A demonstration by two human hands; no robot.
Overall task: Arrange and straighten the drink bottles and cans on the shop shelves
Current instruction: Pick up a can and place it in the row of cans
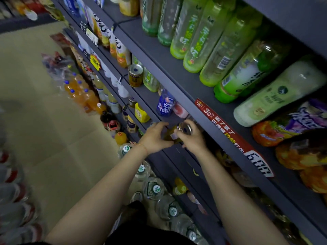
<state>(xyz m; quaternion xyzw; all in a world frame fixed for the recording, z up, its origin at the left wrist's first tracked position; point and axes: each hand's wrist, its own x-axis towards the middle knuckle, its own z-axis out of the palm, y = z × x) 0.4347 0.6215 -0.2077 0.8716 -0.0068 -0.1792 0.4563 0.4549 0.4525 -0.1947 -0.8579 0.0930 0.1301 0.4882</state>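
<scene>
Both my hands hold one small yellow can [172, 134] with a silver top at the front edge of a dark grey shelf [154, 110]. My left hand [155, 138] wraps the can's body from the left. My right hand [192, 138] grips it by the top rim. Behind the can on the same shelf stand a blue bottle [165, 105] and a pink one [180, 110]. Farther left along that shelf is another yellow can [135, 75] beside a green bottle [150, 80]. The shelf above carries a row of tall green bottles [194, 38].
A red price strip [233, 137] hangs on the upper shelf's edge. Lower shelves hold yellow cartons [140, 113] and dark bottles [110, 122]. Large water bottles [154, 188] and a pack of orange drinks [81, 92] stand on the beige floor [35, 121]. Orange-and-purple packs [292, 128] sit at right.
</scene>
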